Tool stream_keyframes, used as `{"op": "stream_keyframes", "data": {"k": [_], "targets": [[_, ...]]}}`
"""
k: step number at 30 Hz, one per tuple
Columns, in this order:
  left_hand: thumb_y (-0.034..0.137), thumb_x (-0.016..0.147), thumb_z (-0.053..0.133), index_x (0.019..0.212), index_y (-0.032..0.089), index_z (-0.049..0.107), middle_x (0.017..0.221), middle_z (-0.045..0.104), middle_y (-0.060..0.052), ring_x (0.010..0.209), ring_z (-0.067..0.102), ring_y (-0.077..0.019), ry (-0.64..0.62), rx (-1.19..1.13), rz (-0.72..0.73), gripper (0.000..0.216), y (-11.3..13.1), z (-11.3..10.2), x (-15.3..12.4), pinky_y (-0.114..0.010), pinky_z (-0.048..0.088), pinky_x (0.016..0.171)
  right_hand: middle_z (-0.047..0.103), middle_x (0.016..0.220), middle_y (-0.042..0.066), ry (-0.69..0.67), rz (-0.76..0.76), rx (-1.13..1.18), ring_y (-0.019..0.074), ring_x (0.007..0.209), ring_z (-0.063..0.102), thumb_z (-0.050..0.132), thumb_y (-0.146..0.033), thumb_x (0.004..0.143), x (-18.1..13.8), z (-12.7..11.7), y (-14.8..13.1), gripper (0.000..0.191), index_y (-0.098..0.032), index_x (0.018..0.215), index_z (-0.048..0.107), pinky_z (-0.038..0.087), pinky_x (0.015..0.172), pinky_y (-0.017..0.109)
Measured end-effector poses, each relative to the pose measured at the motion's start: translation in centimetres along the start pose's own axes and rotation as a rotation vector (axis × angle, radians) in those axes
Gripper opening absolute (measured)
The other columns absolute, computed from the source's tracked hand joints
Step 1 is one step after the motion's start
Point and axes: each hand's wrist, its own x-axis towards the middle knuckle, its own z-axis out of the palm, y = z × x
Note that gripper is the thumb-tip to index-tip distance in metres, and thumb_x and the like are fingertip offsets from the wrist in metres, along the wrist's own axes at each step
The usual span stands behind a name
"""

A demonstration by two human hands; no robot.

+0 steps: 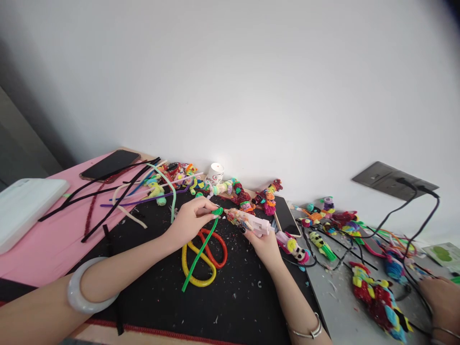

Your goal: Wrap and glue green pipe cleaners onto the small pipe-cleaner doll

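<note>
Between its thumb and fingers, my left hand (192, 219) pinches a green pipe cleaner (196, 262). Its upper end is coiled into a small disc, and the long tail hangs down towards the mat. My right hand (264, 242) is wrapped round a pale pink glue gun (258, 224). The gun's nozzle, crusted with residue, points left and sits close to the green coil; whether they touch I cannot tell. Below the hands lies a pair of scissors with one yellow (199, 283) and one red handle loop, partly behind the green tail.
Loose pipe cleaners (118, 203) and a phone (109, 164) lie on the pink surface at left, near a white box (30, 206). Several fuzzy figures (243, 196), a paper cup (215, 173) and another phone (286, 216) line the wall. Cords run from a socket (391, 181); another person's hand (440, 297) is at right.
</note>
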Motion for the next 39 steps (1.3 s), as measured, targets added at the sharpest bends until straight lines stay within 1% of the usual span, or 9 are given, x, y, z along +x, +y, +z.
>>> {"op": "stream_keyframes", "data": {"k": [5,8,14,23,27,31,33,36,39], "targets": [[0.019,0.075,0.062,0.074,0.018,0.062,0.090,0.061,-0.004,0.090,0.063,-0.0192,-0.009,0.080,0.082,0.001,0.3,-0.1,0.0,-0.033,0.050,0.083,0.071,0.105,0.010,0.000,-0.009,-0.003,0.0280,0.096,0.067,0.065,-0.024,0.073,0.0,0.0,-0.1,0.030,-0.016,0.101,0.071,0.052,0.088,0.041],[0.019,0.077,0.060,0.074,0.019,0.063,0.091,0.062,-0.005,0.090,0.062,-0.0197,-0.018,0.137,0.110,0.004,0.5,-0.2,0.0,-0.033,0.050,0.081,0.072,0.105,0.010,0.004,-0.003,0.002,0.0282,0.096,0.067,0.065,-0.024,0.073,0.1,0.0,-0.1,0.030,-0.016,0.102,0.071,0.052,0.088,0.043],[0.021,0.078,0.060,0.074,0.020,0.065,0.092,0.064,-0.006,0.090,0.062,-0.0205,-0.027,0.156,0.102,0.007,0.7,-0.3,-0.2,-0.032,0.050,0.079,0.072,0.105,0.009,0.001,0.011,0.003,0.0284,0.097,0.067,0.065,-0.024,0.073,0.1,0.0,0.0,0.030,-0.017,0.101,0.071,0.052,0.089,0.043],[0.017,0.079,0.058,0.075,0.020,0.065,0.093,0.063,-0.006,0.090,0.063,-0.0200,-0.043,0.183,0.109,0.009,0.8,-0.3,-0.2,-0.032,0.050,0.079,0.072,0.105,0.009,0.017,0.007,0.008,0.0282,0.097,0.066,0.065,-0.025,0.074,0.1,0.0,0.0,0.030,-0.016,0.101,0.071,0.051,0.089,0.043],[0.017,0.074,0.064,0.074,0.018,0.065,0.093,0.063,-0.005,0.089,0.064,-0.0195,-0.039,0.058,0.013,0.001,1.0,-0.2,-0.1,-0.033,0.051,0.083,0.072,0.104,0.009,0.054,0.031,0.016,0.0281,0.097,0.066,0.064,-0.023,0.072,0.2,0.0,-0.4,0.031,-0.015,0.101,0.071,0.052,0.087,0.042],[0.021,0.067,0.073,0.077,0.017,0.062,0.082,0.066,-0.001,0.077,0.066,-0.0165,-0.006,-0.171,-0.240,0.015,1.4,-0.1,0.1,-0.034,0.054,0.081,0.072,0.102,0.008,0.110,0.039,0.009,0.0280,0.097,0.065,0.062,-0.023,0.072,0.2,-0.1,-0.5,0.031,-0.017,0.102,0.070,0.052,0.086,0.041],[0.021,0.066,0.075,0.079,0.018,0.061,0.075,0.065,0.002,0.071,0.066,-0.0134,0.035,-0.318,-0.334,0.019,1.5,-0.2,0.2,-0.032,0.055,0.079,0.072,0.102,0.008,0.131,0.022,-0.034,0.0271,0.096,0.065,0.059,-0.024,0.075,0.2,-0.1,-0.5,0.031,-0.016,0.103,0.068,0.052,0.084,0.039],[0.016,0.066,0.076,0.077,0.018,0.060,0.076,0.064,0.004,0.070,0.065,-0.0105,0.096,-0.498,-0.399,0.020,1.6,-0.4,0.4,-0.028,0.056,0.076,0.071,0.100,0.007,0.101,-0.031,-0.129,0.0241,0.090,0.065,0.055,-0.024,0.078,0.1,-0.4,-0.7,0.030,-0.017,0.105,0.064,0.051,0.080,0.034],[0.011,0.066,0.074,0.077,0.018,0.060,0.078,0.066,0.002,0.072,0.066,-0.0106,0.127,-0.574,-0.445,0.019,1.4,-0.5,0.6,-0.026,0.056,0.075,0.069,0.098,0.005,0.015,-0.100,-0.284,0.0216,0.085,0.063,0.053,-0.018,0.076,-0.1,-0.5,-1.1,0.031,-0.019,0.106,0.059,0.048,0.076,0.030]]}}
